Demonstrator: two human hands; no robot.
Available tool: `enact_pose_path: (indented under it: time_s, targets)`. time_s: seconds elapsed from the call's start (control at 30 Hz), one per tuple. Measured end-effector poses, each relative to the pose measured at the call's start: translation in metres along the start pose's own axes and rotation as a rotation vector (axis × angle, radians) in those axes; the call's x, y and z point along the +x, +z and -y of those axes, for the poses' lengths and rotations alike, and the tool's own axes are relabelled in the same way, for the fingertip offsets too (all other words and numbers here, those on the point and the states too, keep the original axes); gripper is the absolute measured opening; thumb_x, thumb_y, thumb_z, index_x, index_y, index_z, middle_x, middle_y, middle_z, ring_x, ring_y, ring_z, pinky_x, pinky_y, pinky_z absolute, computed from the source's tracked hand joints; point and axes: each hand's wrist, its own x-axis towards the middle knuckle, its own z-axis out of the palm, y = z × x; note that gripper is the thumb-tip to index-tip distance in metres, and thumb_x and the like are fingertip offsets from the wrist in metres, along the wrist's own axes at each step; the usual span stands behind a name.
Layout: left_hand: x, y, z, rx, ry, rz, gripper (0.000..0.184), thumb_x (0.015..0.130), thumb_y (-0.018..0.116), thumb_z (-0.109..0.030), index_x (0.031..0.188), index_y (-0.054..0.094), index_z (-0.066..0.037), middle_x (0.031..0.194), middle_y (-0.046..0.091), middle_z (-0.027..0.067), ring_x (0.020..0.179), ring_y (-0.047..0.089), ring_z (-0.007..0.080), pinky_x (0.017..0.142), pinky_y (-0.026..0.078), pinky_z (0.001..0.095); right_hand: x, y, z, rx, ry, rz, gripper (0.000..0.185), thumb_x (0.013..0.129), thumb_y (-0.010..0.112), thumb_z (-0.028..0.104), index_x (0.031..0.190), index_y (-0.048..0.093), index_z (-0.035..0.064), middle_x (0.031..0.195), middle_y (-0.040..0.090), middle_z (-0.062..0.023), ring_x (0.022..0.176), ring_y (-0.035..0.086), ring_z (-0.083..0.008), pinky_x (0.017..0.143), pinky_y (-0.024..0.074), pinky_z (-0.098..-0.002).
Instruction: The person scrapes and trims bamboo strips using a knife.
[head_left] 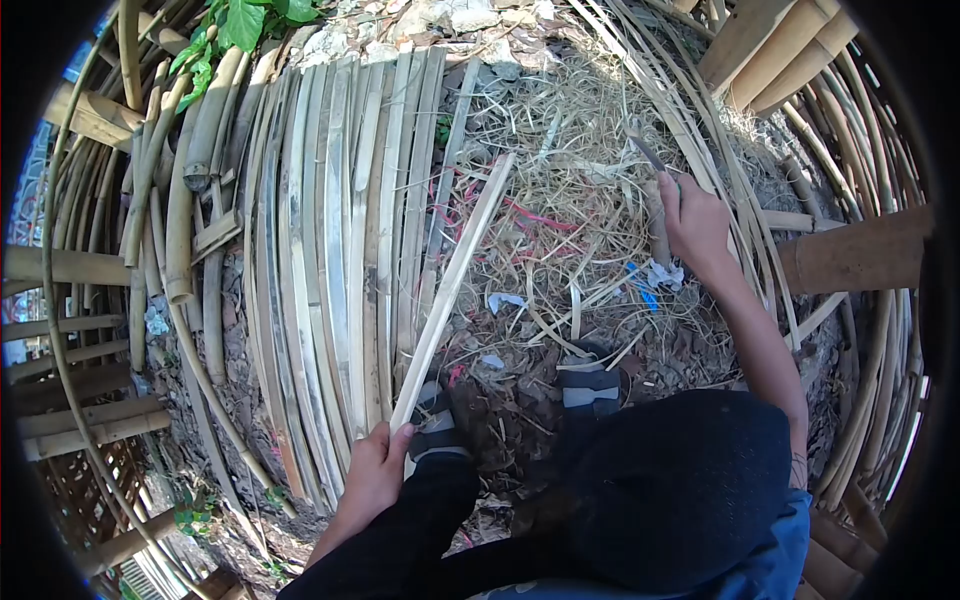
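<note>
My left hand is closed around the near end of a pale bamboo strip, which slants up and away over the ground. In my right hand, a knife is gripped by its handle, its blade pointing up and to the left. The fingers wrap the handle, so most of it is hidden. Blade and strip are well apart. Left of the held strip, many split bamboo strips lie side by side on the ground.
Dry shavings cover the ground ahead, with pink string and a blue scrap among them. Long bamboo strips curve along the right. Bamboo poles stand at left, and a thick bamboo post juts in from the right.
</note>
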Motion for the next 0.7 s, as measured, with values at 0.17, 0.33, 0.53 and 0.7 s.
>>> enact_pose_path:
  time_s: [0.17,0.33,0.53,0.7]
  targets:
    - [0.008,0.002,-0.015,-0.055,0.027,-0.060,0.040,0.101,0.061,-0.032,0.084,0.057,0.004,0.059,0.048,0.0021,0.056,0.043,0.0091,0.050,0.036,0.0323,-0.055,-0.002,0.085,0.356,-0.311,0.286,0.043,0.100,0.056,0.041,0.079,0.059,0.0036,0.058,0.061,-0.0157,0.050,0.062,-0.0356,0.048,0.0477,-0.0472]
    - [0.014,0.010,-0.016,-0.168,-0.054,-0.009,0.029,0.096,0.070,-0.024,0.089,0.061,0.002,0.061,0.055,0.0009,0.052,0.052,0.0068,0.046,0.040,0.0267,-0.097,0.002,0.137,0.620,-0.548,0.435,0.042,0.095,0.063,0.040,0.078,0.056,0.0021,0.062,0.059,-0.0149,0.055,0.061,-0.0367,0.051,0.0466,-0.0465]
    - [0.020,0.019,-0.026,-0.290,0.075,0.046,0.022,0.096,0.069,-0.018,0.100,0.064,0.003,0.065,0.062,0.0026,0.052,0.056,0.0074,0.046,0.044,0.0256,-0.103,-0.001,0.158,0.764,-0.590,0.693,0.050,0.098,0.058,0.047,0.083,0.059,0.0003,0.062,0.062,-0.0158,0.053,0.062,-0.0355,0.052,0.0495,-0.0454]
    - [0.020,0.020,-0.023,-0.448,0.039,0.272,0.026,0.101,0.062,-0.024,0.107,0.060,0.001,0.069,0.061,0.0015,0.056,0.058,0.0079,0.049,0.042,0.0244,-0.088,-0.021,0.169,1.232,-0.157,1.317,0.047,0.099,0.058,0.049,0.088,0.062,0.0034,0.061,0.058,-0.0034,0.050,0.056,-0.0154,0.047,0.0436,-0.0314]
